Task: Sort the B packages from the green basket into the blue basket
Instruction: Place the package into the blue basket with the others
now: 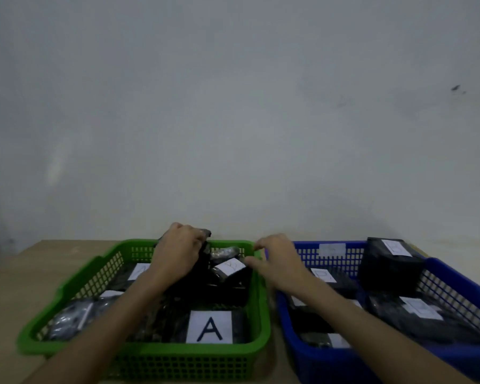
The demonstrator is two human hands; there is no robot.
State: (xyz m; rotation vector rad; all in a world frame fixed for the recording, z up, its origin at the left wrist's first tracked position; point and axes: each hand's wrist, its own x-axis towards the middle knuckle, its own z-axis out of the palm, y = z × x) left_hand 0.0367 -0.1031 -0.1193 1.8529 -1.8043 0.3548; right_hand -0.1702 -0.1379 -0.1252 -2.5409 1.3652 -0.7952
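Observation:
The green basket point(50, 314) at the left holds several black packages with white labels; one at the front shows an A point(209, 327). My left hand point(178, 250) grips a black package point(203, 256) at the basket's back, lifting its top edge. Beside it lies a black package with a B label point(230, 266). My right hand point(277, 259) hovers over the green basket's right rim, fingers apart, touching or almost touching that package. The blue basket point(455, 284) at the right holds several black labelled packages, one point(391, 261) propped against its back right wall.
Both baskets sit side by side on a light wooden table point(20, 278) against a plain grey wall. Bare tabletop shows to the left of the green basket. A narrow gap separates the two baskets.

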